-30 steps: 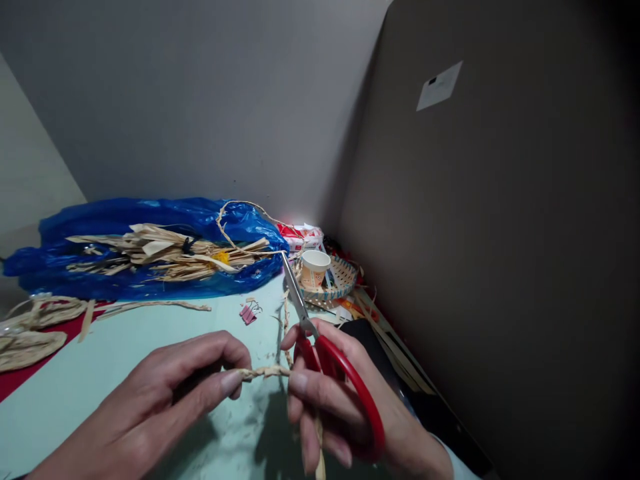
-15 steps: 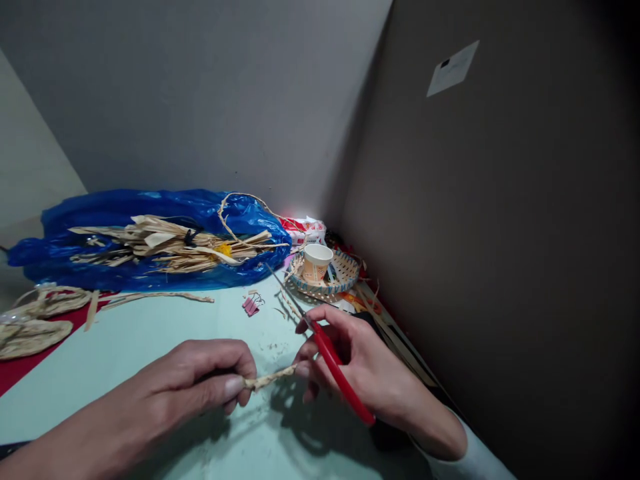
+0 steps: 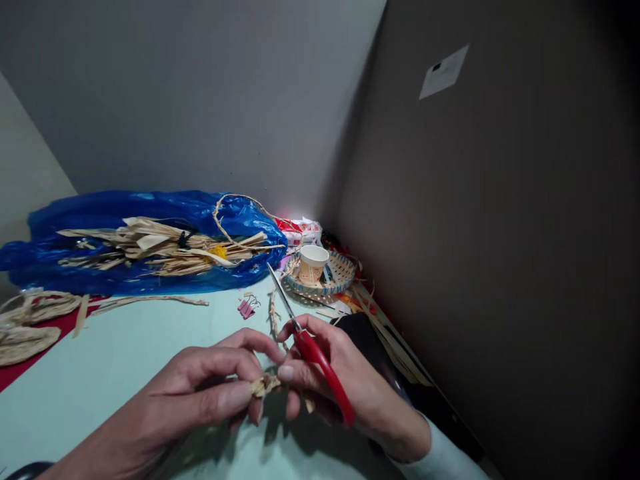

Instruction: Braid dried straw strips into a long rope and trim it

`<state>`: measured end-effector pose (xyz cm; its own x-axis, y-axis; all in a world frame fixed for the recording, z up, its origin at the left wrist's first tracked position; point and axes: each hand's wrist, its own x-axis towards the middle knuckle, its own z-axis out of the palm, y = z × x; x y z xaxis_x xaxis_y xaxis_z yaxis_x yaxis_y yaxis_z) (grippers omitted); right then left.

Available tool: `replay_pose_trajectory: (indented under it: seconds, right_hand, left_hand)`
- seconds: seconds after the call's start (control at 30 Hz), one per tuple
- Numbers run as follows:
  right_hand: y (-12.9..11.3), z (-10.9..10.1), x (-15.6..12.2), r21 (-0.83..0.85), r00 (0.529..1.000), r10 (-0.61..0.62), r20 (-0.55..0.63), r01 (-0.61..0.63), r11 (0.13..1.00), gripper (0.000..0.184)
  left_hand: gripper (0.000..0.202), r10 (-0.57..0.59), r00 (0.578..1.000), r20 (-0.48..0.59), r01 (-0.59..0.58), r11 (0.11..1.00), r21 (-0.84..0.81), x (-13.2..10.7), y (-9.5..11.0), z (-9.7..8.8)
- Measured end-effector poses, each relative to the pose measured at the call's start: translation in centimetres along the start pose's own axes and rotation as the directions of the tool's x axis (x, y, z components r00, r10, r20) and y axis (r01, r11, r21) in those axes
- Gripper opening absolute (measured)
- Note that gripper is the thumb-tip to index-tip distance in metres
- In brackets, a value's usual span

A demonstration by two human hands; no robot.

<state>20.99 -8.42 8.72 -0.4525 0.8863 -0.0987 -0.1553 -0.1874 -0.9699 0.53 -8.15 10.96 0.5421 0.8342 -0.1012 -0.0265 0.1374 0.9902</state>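
A short length of braided straw cord (image 3: 266, 384) is stretched between my two hands over the pale green tabletop (image 3: 150, 340). My left hand (image 3: 205, 387) pinches its left end between thumb and fingers. At the other end, the thumb and fingertips of my right hand (image 3: 330, 367) close on the cord. Red-handled scissors (image 3: 320, 363) also hang in my right hand, blades pointing up and away, nearly together. Beyond the fingers, a thin twisted straw strand (image 3: 273, 313) runs toward the basket. How the fingers sit beneath the cord is hidden.
A blue plastic bag (image 3: 125, 203) with dry straw strips (image 3: 150, 243) lies at the back. A paper cup (image 3: 313, 265) stands in a woven basket (image 3: 343, 270). A pink binder clip (image 3: 247, 307) lies nearer. Woven straw soles (image 3: 30, 343) rest left on red material. A wall rises at right.
My hands have come closer together, so less cord shows between them. The scissors have swung slightly more upright and left. The view has shifted a little.
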Motion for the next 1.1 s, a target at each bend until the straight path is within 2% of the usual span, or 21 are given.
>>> replay_pose_trajectory:
  seconds: [0.1, 0.17, 0.23, 0.3, 0.37, 0.43, 0.57, 0.63, 0.7, 0.77, 0.83, 1.0, 1.1]
  right_hand:
    - [0.3, 0.4, 0.3, -0.013, 0.994, -0.064, -0.084, 0.063, 0.998, 0.058]
    - [0.3, 0.1, 0.3, -0.143, 0.973, -0.158, -0.166, 0.135, 0.980, 0.049]
    - [0.1, -0.3, 0.0, -0.363, 0.925, -0.291, -0.244, 0.191, 0.912, 0.034]
    - [-0.1, -0.8, -0.5, -0.562, 0.877, -0.412, -0.248, 0.216, 0.798, 0.024]
    - [-0.3, -0.8, -1.0, -0.674, 0.863, -0.473, -0.175, 0.245, 0.697, 0.019]
    - [-0.6, -0.6, -1.4, -0.742, 0.854, -0.516, -0.059, 0.309, 0.595, 0.016]
    - [-0.6, 0.2, -1.7, -0.865, 0.757, -0.642, 0.123, 0.399, 0.305, 0.024]
    - [-0.4, 0.3, -1.5, -0.894, 0.739, -0.649, 0.180, 0.398, 0.205, 0.032]
    - [-0.2, 0.2, -1.2, -0.906, 0.771, -0.607, 0.193, 0.378, 0.191, 0.035]
    - [0.0, 0.2, -1.2, -0.912, 0.813, -0.558, 0.166, 0.341, 0.226, 0.034]
    - [0.0, 0.2, -1.3, -0.912, 0.834, -0.533, 0.140, 0.318, 0.258, 0.034]
    - [-0.3, 0.5, -1.4, -0.885, 0.802, -0.579, 0.148, 0.369, 0.284, 0.035]
    - [-0.5, 0.5, -1.5, -0.882, 0.813, -0.567, 0.136, 0.360, 0.304, 0.033]
  left_hand:
    - [0.018, -0.103, 0.992, 0.067, 0.115, 0.973, -0.201, -0.1, -0.3, 0.6]
    - [0.017, -0.109, 0.994, 0.026, 0.112, 0.959, -0.261, -0.1, -0.3, 0.6]
    - [0.019, -0.047, 0.997, -0.056, 0.036, 0.982, -0.188, 0.0, -0.2, 0.3]
    - [0.024, 0.069, 0.985, -0.159, -0.076, 0.996, -0.036, 0.1, 0.1, 0.0]
    - [0.024, 0.169, 0.954, -0.247, -0.147, 0.984, 0.104, 0.1, 0.4, -0.5]
    - [0.020, 0.235, 0.916, -0.326, -0.185, 0.967, 0.177, 0.0, 0.6, -0.7]
    - [0.011, 0.343, 0.838, -0.425, -0.260, 0.935, 0.242, -0.3, 0.6, -0.7]
    - [0.010, 0.372, 0.815, -0.443, -0.281, 0.924, 0.259, -0.4, 0.4, -0.6]
    - [0.012, 0.383, 0.815, -0.435, -0.292, 0.919, 0.264, -0.4, 0.1, -0.4]
    - [0.014, 0.385, 0.831, -0.402, -0.293, 0.916, 0.273, -0.4, -0.2, -0.4]
    - [0.015, 0.391, 0.845, -0.364, -0.288, 0.907, 0.306, -0.4, -0.5, -0.5]
    - [0.019, 0.456, 0.843, -0.285, -0.333, 0.859, 0.390, -0.4, -1.0, -0.7]
    - [0.019, 0.458, 0.845, -0.278, -0.345, 0.862, 0.371, -0.4, -1.1, -0.7]
